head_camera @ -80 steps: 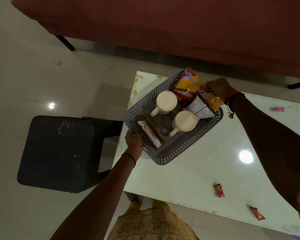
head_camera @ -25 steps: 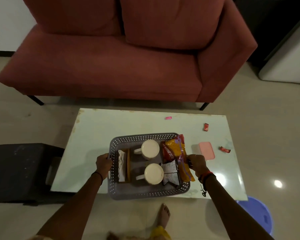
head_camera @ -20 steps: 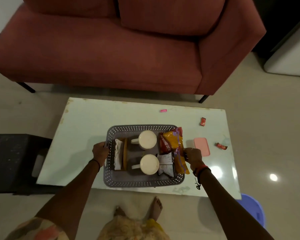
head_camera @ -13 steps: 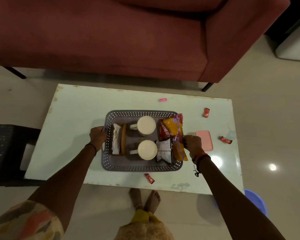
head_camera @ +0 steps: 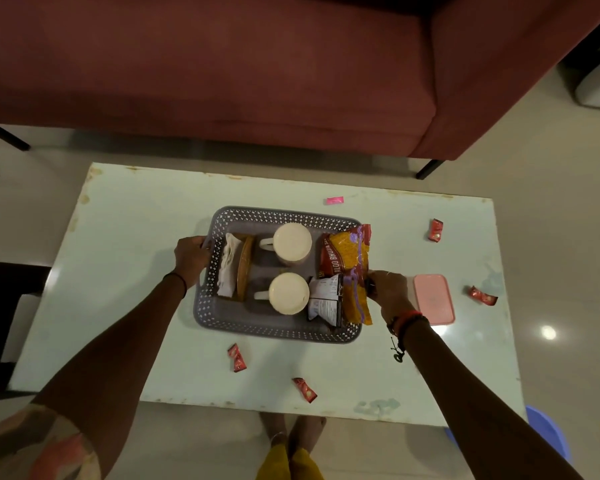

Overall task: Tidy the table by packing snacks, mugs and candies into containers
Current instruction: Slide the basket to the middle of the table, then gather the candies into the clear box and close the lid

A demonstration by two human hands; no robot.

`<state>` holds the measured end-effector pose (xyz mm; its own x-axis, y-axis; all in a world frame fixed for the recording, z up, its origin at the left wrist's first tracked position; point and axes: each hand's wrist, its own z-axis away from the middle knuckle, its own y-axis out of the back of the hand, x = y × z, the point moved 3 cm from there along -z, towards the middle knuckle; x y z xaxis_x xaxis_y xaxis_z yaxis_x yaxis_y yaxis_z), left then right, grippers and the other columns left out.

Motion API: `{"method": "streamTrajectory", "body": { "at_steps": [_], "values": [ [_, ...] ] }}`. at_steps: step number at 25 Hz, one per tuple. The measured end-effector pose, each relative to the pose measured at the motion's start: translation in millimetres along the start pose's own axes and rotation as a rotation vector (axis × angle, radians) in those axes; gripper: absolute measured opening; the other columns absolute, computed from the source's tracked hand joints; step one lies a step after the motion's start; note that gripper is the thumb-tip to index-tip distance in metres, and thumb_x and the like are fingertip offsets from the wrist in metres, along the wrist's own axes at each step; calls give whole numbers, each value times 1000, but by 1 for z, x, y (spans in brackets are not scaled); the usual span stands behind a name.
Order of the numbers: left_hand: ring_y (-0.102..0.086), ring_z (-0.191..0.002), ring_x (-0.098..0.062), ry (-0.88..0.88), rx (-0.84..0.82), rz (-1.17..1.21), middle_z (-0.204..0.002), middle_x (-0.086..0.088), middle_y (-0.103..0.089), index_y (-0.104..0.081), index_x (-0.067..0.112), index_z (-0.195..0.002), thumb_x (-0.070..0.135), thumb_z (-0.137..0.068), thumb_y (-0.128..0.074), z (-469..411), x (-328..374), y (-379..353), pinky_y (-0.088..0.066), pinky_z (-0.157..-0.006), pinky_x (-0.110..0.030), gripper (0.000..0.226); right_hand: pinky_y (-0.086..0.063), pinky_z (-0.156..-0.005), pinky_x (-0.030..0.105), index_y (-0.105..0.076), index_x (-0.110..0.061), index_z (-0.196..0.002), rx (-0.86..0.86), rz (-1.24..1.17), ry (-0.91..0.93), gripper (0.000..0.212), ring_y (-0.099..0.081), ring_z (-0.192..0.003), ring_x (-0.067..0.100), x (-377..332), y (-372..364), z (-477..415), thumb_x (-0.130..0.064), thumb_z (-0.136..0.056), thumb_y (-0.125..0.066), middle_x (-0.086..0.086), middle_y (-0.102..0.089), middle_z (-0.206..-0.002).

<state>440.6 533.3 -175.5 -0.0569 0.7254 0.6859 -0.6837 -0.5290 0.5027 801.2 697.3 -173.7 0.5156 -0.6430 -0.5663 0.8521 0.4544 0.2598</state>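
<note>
A grey perforated basket (head_camera: 274,332) sits in the middle of the pale table (head_camera: 125,244). It holds two cream mugs (head_camera: 291,242) (head_camera: 289,293), a yellow-red snack packet (head_camera: 349,268), a smaller packet (head_camera: 324,301) and a wooden holder with tissues (head_camera: 238,268). My left hand (head_camera: 189,256) grips the basket's left rim. My right hand (head_camera: 387,292) grips its right rim beside the snack packet. Red candies lie on the table near the front (head_camera: 237,357) (head_camera: 305,389) and at the right (head_camera: 436,230) (head_camera: 483,295). A pink candy (head_camera: 335,200) lies behind the basket.
A small pink lidded box (head_camera: 433,299) rests on the table right of the basket. A dark red sofa (head_camera: 222,74) stands behind the table. A black stool (head_camera: 0,306) is at the left, a blue stool (head_camera: 548,434) at the lower right.
The basket, carried in both hands from the table's left end, has come to the table's middle, further from the front edge. Two red candies near the front edge have come into view.
</note>
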Motion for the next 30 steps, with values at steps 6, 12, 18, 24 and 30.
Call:
{"method": "streamTrajectory", "body": {
  "at_steps": [6,12,18,24,30],
  "values": [
    [-65,-92,-35,1,6,4,-99,-28,-68,-68,-2,-99,5,-83,-63,-20,0,-3,-52,-87,-58,19,-47,-68,28,-57,-20,-65,75,26,74,30,-53,-65,14,-5,-6,-15,-7,-91,-49,0,-56,-68],
    [-61,-81,-30,-10,1,-7,-90,-30,-68,-65,10,-78,11,-84,-63,-15,0,-2,-51,-85,-60,6,-45,-75,39,-60,-6,-60,145,-85,9,30,-52,-76,28,-1,-13,-18,-1,-88,-50,20,-59,-80],
    [-58,-81,-26,9,14,20,-86,-20,-66,-66,9,-82,9,-85,-61,-10,0,0,-52,-86,-53,6,-49,-81,47,-61,-9,-58,137,-76,9,33,-53,-77,28,-4,-16,-15,-1,-88,-50,18,-60,-78],
    [-57,-88,-30,-37,-81,-191,-92,-18,-63,-63,-2,-96,7,-85,-56,-4,11,1,-43,-75,-37,17,-52,-82,44,-63,1,-88,117,-110,10,15,-56,-79,28,-11,-6,-9,-3,-91,-49,19,-61,-81],
    [-45,-124,-31,-31,128,-21,-133,-19,-50,-50,3,-126,17,-90,-54,52,11,13,-36,-103,-39,39,-43,-59,25,-60,15,-107,226,-115,19,24,-47,-58,16,-13,24,23,6,-89,-46,8,-52,-65]
  ]
}}
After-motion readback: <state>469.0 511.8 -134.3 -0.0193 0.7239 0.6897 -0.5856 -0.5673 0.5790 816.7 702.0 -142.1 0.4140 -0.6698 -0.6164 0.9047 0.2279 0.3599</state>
